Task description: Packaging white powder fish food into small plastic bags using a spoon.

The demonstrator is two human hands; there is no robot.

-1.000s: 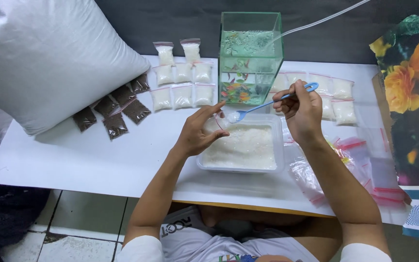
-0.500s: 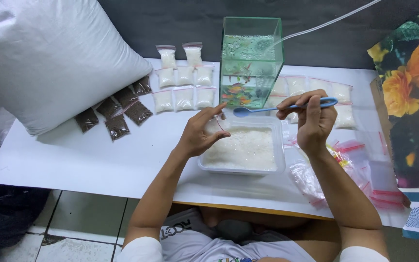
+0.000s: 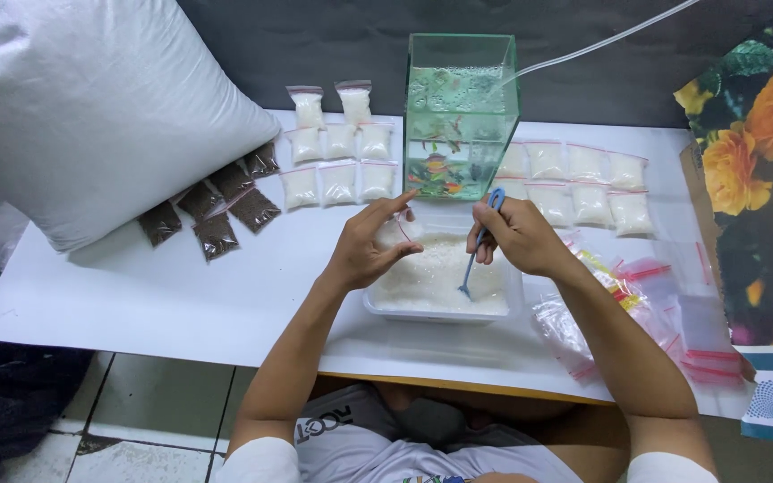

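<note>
**Filling of small bags with white granules: spoon lowered into the tray.**

From left to right are seen a large white sack (image 3: 91,107), dark-filled packets (image 3: 212,210), and rows of white-filled bags (image 3: 337,143) on the white table (image 3: 136,286). A small clear bag (image 3: 397,231) is pinched closed-fingered by the left hand (image 3: 364,250) over the tray of white granules (image 3: 436,282). The blue spoon (image 3: 479,243), held level above the tray half a second earlier, is now gripped by the right hand (image 3: 516,237) with its long axis steep, bowl pointing down into the granules, handle up toward the glass fish tank (image 3: 460,116); a fresh scoop is judged under way. Empty zip bags (image 3: 637,304) lie at right.
</note>
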